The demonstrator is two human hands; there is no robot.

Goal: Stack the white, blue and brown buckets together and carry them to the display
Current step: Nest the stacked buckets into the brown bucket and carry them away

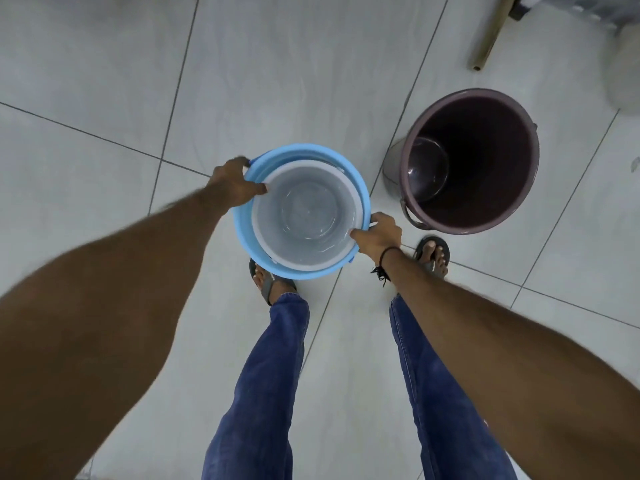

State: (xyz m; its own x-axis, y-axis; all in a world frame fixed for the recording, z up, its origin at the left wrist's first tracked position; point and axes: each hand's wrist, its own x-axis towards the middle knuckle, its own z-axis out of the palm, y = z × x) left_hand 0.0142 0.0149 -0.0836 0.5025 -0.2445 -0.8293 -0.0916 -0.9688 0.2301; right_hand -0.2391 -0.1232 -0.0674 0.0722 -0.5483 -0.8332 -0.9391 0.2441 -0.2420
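Observation:
The white bucket (304, 209) sits nested inside the blue bucket (258, 252), and I hold the pair in front of my legs, above the floor. My left hand (235, 185) grips the rims on the left side, thumb over the white rim. My right hand (377, 235) grips the rims on the right side. The brown bucket (478, 161) stands upright and empty on the tiles to the right of the pair, its handle hanging down at the near side.
Grey floor tiles (277, 71) with dark joints stretch all around. A wooden pole (490, 32) leans at the top right, beside dark furniture and a pale rounded object (627, 71). My feet in sandals stand just below the held buckets.

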